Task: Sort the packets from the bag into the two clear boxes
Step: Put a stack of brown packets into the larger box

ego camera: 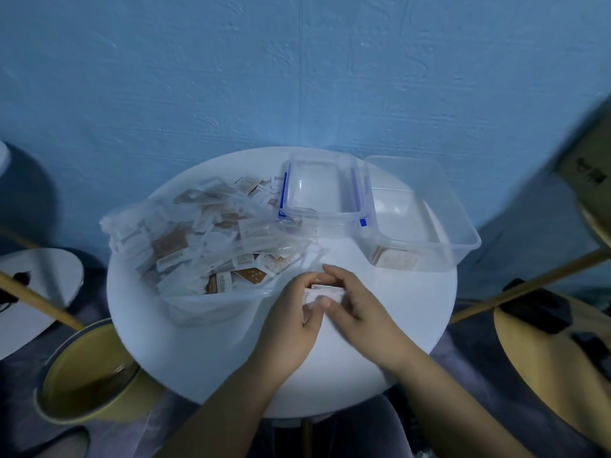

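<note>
Just beside the bag's (198,233) mouth, the left hand (291,305) and right hand (360,309) pinch what looks like a thin stack of packets (325,288), light, flat and probably slippery, best squeezed by its edges.

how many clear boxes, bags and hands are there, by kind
clear boxes: 2, blue-clipped box and plain box
plastic bag: 1
hands: 2, left hand and right hand, both holding a packet stack
total: 5

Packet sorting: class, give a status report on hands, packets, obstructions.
Left hand, right hand hold a packet stack. Bag full; large box holds some. Nothing blocking.
</note>
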A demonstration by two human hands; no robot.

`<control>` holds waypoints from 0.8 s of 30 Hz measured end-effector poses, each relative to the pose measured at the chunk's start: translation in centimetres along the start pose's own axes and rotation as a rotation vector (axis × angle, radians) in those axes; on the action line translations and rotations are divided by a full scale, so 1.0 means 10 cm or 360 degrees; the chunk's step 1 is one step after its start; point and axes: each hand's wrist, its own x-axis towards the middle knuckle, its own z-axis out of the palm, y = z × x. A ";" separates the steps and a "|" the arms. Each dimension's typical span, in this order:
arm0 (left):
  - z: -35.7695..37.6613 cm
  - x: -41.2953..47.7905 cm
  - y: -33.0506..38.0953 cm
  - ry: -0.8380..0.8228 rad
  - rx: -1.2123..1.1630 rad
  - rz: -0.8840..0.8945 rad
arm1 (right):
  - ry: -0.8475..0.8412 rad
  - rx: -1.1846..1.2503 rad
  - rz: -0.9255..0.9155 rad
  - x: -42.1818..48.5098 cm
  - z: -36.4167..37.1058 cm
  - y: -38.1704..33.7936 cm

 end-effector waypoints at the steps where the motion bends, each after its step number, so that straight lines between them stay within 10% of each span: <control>1: 0.00 -0.01 -0.01 -0.0014 0.0038 0.0024 | -0.0061 -0.0044 -0.0040 0.00 0.03 -0.01; 24: 0.06 -0.06 -0.13 0.0105 0.0462 -0.0146 | 0.0047 -0.0552 -0.0075 0.00 -0.13 0.05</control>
